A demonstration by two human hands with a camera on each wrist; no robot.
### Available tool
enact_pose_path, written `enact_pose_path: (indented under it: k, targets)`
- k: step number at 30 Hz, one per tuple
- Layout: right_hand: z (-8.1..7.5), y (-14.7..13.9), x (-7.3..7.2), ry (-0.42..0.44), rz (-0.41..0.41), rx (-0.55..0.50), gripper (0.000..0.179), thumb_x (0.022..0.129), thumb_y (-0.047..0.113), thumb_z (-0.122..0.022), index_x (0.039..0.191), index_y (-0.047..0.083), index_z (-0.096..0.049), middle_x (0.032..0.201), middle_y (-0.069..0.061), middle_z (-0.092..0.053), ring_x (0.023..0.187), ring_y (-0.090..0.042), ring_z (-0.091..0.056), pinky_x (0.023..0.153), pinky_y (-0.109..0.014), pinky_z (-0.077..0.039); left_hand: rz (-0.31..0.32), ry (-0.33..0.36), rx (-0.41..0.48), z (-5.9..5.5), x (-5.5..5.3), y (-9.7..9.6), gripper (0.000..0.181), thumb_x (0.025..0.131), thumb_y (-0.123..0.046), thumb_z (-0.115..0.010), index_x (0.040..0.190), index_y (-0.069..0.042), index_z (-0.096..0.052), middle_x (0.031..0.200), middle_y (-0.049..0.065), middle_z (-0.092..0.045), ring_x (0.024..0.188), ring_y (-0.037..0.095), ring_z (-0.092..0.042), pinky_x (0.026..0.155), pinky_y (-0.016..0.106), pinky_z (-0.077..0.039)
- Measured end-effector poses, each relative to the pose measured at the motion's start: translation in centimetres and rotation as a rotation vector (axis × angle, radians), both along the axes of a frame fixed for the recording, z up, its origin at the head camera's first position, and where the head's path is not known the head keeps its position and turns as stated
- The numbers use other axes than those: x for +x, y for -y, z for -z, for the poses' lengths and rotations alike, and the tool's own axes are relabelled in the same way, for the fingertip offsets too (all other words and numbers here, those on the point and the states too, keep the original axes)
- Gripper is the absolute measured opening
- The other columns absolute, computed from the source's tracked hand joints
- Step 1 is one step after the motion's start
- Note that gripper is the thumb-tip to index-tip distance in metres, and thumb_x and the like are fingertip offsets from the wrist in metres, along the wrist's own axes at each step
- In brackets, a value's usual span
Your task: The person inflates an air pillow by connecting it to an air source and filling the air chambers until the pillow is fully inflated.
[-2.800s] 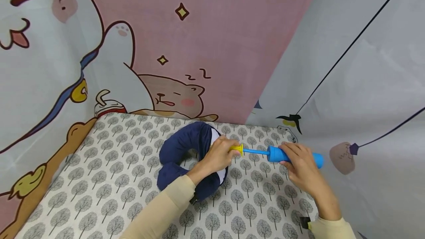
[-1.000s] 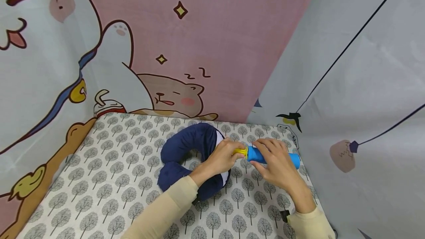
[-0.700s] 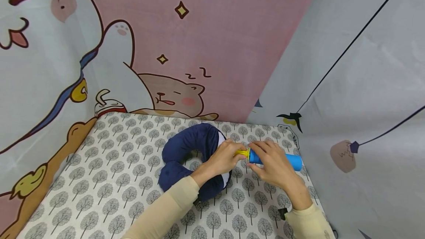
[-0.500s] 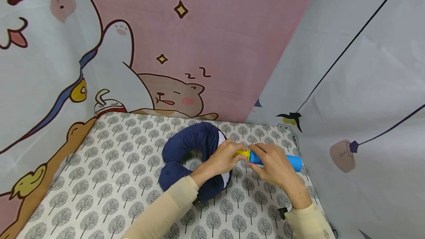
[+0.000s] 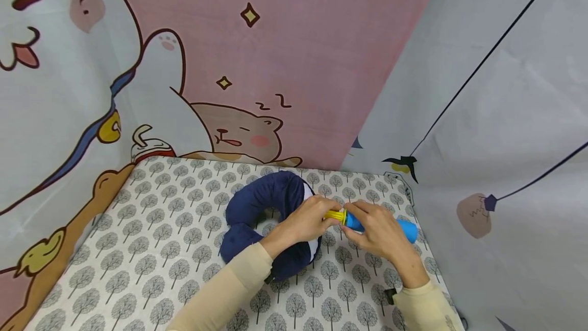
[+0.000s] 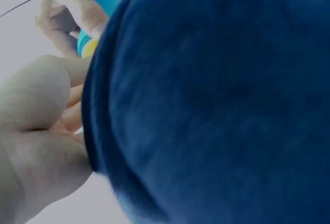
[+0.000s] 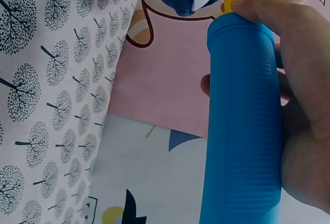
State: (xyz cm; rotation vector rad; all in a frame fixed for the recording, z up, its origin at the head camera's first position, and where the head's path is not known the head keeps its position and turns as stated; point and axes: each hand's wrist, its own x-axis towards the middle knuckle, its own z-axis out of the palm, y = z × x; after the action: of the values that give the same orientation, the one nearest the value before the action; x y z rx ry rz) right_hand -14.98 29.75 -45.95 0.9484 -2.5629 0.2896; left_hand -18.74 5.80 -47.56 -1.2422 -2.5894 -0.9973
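Note:
A blue hand pump [image 5: 407,230] with a yellow end [image 5: 335,216] is held nearly level in the head view. My left hand [image 5: 309,219] pinches the yellow end. Around the ribbed blue barrel [image 7: 242,126], my right hand [image 5: 378,231] has its fingers and thumb curled; the thumb reaches the barrel's top rim in the right wrist view. No rod shows between barrel and yellow end. Below my left hand and forearm lies a dark blue U-shaped neck pillow [image 5: 262,195] with a white patch. The pillow fills most of the left wrist view, hiding my left fingertips there.
A table [image 5: 151,249] covered in tree-print cloth bears the pillow. Cartoon-printed curtains [image 5: 321,55] stand behind it and at both sides. A small black buckle [image 5: 390,296] shows by my right sleeve.
My right hand has moved left, pushing the barrel up to the yellow end and covering the blue rod that showed 2.8 seconds ago. In the last half second the pump has barely shifted.

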Motion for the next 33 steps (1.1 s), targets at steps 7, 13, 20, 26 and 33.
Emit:
enact_pose_path:
  k: [7, 13, 20, 26, 33]
  targets:
    - [0.3, -0.2, 0.0, 0.038, 0.007, -0.012, 0.046, 0.093, 0.029, -0.092, 0.129, 0.003, -0.081, 0.114, -0.013, -0.083, 0.085, -0.021, -0.078, 0.071, -0.038, -0.063, -0.047, 0.015, -0.046, -2.0, 0.8, 1.4, 0.039, 0.108, -0.024, -0.080, 0.144, -0.010, -0.076, 0.145, 0.008, -0.077, 0.137, 0.027, -0.073, 0.115, 0.040, -0.061]
    - [0.4, -0.3, -0.1, 0.038, 0.017, -0.021, 0.047, 0.090, 0.030, -0.094, 0.128, 0.005, -0.081, 0.111, -0.011, -0.083, 0.079, -0.017, -0.074, 0.068, -0.035, -0.060, -0.082, -0.038, -0.061, -1.6, 0.3, 2.7, 0.041, 0.105, -0.031, -0.084, 0.140, -0.011, -0.078, 0.143, 0.007, -0.079, 0.133, 0.027, -0.073, 0.122, 0.048, -0.055]
    - [0.6, -0.3, -0.3, 0.032, 0.017, -0.029, 0.050, 0.089, 0.030, -0.095, 0.129, 0.004, -0.082, 0.115, -0.014, -0.084, 0.086, -0.023, -0.080, 0.071, -0.040, -0.066, -0.086, -0.063, -0.021, -0.9, -0.2, 4.3, 0.040, 0.102, -0.030, -0.087, 0.135, -0.008, -0.079, 0.133, 0.009, -0.082, 0.112, 0.025, -0.077, 0.115, 0.049, -0.057]
    - [0.6, -0.3, -0.3, 0.031, 0.023, -0.038, 0.048, 0.087, 0.030, -0.096, 0.127, 0.005, -0.082, 0.112, -0.012, -0.084, 0.083, -0.020, -0.077, 0.069, -0.038, -0.064, -0.104, -0.053, -0.023, -0.6, -0.2, 5.5, 0.040, 0.102, -0.026, -0.088, 0.138, -0.010, -0.079, 0.135, 0.008, -0.081, 0.122, 0.028, -0.075, 0.115, 0.051, -0.057]
    - [0.8, -0.2, -0.3, 0.049, 0.035, -0.046, 0.047, 0.088, 0.030, -0.095, 0.126, 0.006, -0.082, 0.111, -0.010, -0.084, 0.081, -0.017, -0.074, 0.067, -0.034, -0.061, -0.143, -0.052, 0.004, -0.2, -0.3, 6.9, 0.042, 0.100, -0.023, -0.089, 0.135, -0.003, -0.078, 0.134, 0.011, -0.081, 0.125, 0.030, -0.076, 0.113, 0.049, -0.059]
